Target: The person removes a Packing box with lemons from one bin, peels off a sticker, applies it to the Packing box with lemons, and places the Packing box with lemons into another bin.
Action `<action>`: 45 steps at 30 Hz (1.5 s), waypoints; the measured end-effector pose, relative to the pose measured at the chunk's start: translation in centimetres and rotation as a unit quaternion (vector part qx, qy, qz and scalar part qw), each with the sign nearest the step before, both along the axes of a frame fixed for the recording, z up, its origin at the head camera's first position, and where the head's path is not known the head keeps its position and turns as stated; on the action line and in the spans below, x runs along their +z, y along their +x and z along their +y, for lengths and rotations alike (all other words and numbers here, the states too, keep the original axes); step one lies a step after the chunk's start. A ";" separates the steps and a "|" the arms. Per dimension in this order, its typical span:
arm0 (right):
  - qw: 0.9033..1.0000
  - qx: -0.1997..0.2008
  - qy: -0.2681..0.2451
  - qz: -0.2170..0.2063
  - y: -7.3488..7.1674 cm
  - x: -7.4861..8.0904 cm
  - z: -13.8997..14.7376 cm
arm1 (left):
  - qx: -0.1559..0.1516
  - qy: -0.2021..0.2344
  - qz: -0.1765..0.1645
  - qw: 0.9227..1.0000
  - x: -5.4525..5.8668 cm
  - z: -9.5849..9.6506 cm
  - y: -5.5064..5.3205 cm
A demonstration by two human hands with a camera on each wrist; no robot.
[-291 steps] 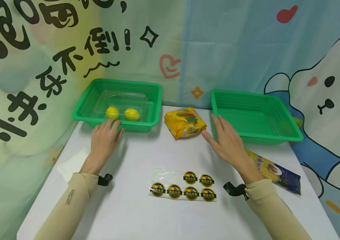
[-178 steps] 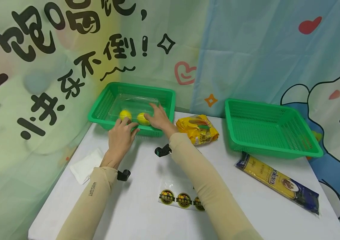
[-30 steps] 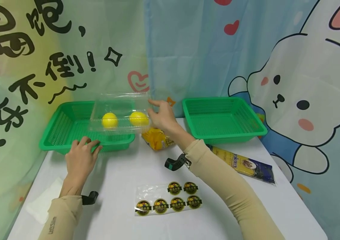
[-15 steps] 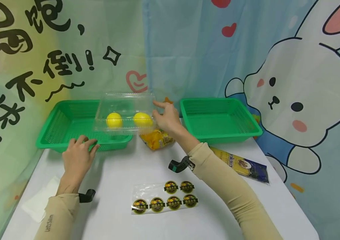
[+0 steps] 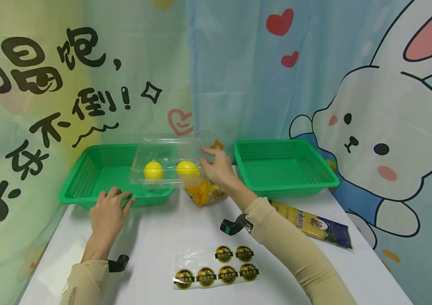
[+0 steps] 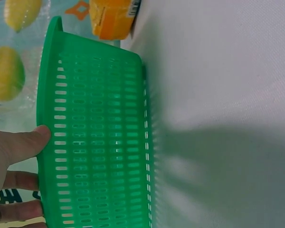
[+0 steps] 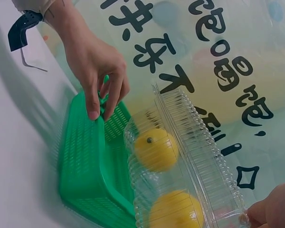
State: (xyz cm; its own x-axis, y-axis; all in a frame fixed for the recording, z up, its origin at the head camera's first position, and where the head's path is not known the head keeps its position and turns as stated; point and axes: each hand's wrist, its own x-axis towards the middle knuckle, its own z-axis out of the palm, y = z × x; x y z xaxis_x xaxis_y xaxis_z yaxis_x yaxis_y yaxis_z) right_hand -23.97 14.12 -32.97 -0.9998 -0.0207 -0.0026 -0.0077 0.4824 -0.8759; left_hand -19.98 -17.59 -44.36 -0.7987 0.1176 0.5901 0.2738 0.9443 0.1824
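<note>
My left hand [image 5: 109, 214] holds the front rim of the left green basket [image 5: 82, 199]; in the left wrist view its thumb [image 6: 31, 141] lies on the rim's outer side and its fingers are behind the rim. My right hand [image 5: 220, 171] grips the right end of a clear plastic clamshell box [image 5: 168, 148], raised above the basket's right part. Inside the box are two yellow lemons [image 5: 153, 171]. The right wrist view shows the box [image 7: 199, 137] tilted, with only part of my right hand [image 7: 275, 209] at its edge.
A yellow-orange packet [image 5: 205, 193] lies partly behind the box. Another green basket [image 5: 288, 190] stands at the right. In front of it lies a yellow-and-blue food packet [image 5: 319, 224]. A sheet of round stickers [image 5: 216, 273] and a white tissue-like piece [image 5: 61, 271] lie nearer.
My right hand, earlier apart and then reaching into the left basket, has lifted the lemon box out. My left hand stays at the rim. During the last second mainly the head view has shifted.
</note>
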 end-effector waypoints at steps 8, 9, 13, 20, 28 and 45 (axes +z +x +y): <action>1.000 -0.009 0.004 0.002 0.4 0.0 0.5 | -0.003 0.002 0.007 1.000 0.0 0.1 0.1; 1.000 -0.011 0.006 0.004 0.5 0.0 0.6 | -0.003 0.004 0.004 1.000 0.0 0.1 0.2; 1.000 -0.013 0.005 0.003 0.7 0.1 1.1 | 0.000 0.008 0.001 1.000 -0.1 0.2 0.4; 0.999 -0.026 -0.019 0.018 0.8 0.3 2.0 | -0.005 0.008 0.004 1.000 0.5 0.4 -0.2; 0.999 -0.028 -0.029 0.019 2.2 -0.6 3.1 | 0.002 0.005 -0.035 0.999 0.2 0.3 0.8; 0.999 -0.039 -0.034 0.004 3.5 -0.4 5.2 | -0.010 0.015 0.019 1.000 0.1 0.7 0.9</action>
State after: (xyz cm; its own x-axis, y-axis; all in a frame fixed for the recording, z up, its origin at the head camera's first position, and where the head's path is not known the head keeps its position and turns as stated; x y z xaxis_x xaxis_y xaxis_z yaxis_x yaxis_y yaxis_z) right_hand -20.50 19.34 -33.37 -0.9984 0.0570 0.0050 0.0195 0.4218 -0.9065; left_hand -19.12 -16.89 -44.27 -0.7735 0.1150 0.6232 0.3003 0.9325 0.2006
